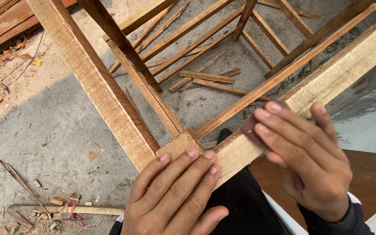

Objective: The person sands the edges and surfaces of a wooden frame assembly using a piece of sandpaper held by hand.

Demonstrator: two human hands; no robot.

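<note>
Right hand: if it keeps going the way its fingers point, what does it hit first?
Likely the left hand: the right hand points left-down along the pale wooden rail, toward the corner post end under the left fingers. Depth unclear.
</note>
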